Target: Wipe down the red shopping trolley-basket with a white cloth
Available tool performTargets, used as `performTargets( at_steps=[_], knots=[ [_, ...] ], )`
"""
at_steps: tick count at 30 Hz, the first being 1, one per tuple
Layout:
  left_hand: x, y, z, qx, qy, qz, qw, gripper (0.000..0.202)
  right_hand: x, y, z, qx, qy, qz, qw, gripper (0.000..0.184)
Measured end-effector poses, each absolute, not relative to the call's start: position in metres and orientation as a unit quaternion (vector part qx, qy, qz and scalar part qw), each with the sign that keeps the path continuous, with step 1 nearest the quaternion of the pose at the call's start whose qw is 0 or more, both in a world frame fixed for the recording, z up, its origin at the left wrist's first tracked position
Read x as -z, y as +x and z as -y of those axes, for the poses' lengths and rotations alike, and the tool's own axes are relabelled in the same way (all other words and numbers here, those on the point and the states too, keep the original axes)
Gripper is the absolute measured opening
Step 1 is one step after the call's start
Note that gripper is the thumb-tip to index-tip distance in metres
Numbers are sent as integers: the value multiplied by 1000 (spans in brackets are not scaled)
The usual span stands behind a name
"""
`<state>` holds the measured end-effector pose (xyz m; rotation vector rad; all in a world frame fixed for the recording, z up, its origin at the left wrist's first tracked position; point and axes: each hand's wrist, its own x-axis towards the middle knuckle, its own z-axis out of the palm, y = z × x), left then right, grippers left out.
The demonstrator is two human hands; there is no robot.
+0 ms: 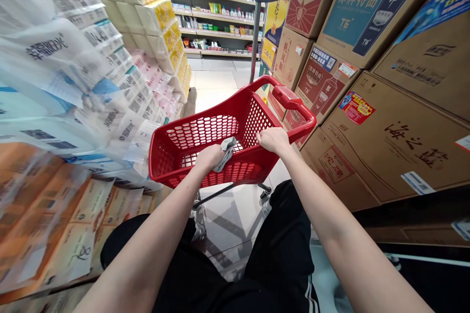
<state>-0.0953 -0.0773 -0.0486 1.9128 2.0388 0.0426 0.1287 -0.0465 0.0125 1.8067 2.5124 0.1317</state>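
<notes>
In the head view a red plastic shopping cart [198,122] with perforated walls stands in front of me, turned sideways, its handle at the right. My left hand [210,157] is closed round a grey cloth [228,149] at the near rim, around the middle of that side. Farther right, my right hand [272,140] is wrapped over the same near rim, close to the handle end. The basket holds nothing that I can see. Below it show the dark frame and wheels, between my feet.
Stacked tissue packs [121,93] rise along the left, with orange packs [44,215] nearer me. Cardboard cartons [396,132] are piled high at the right. A grey upright pole [256,24] stands behind the cart. Shelves of small goods [223,10] line the back, beyond a tiled floor [215,80].
</notes>
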Motion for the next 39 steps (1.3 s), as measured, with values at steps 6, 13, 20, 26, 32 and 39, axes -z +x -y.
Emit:
performTargets(
  at_steps=[6,13,20,26,32,39],
  knots=[
    [49,-96,90,-84,664,-736,103,72,-10,128,47,-58,580,-813,4,56],
    [50,-106,84,-90,688,-703,154,64,-7,126,45,-66,577,-814,5,55],
    [48,-102,80,-31,714,-680,164,62,-10,124,43,-51,579,-813,30,50],
    [50,-102,81,-33,716,-683,141,66,-11,122,46,-44,592,-804,29,50],
    [44,-107,84,-79,714,-673,179,62,-11,120,46,-35,592,-805,28,51],
    [42,-106,96,-153,721,-645,200,51,-5,103,51,2,546,-836,54,50]
  ],
)
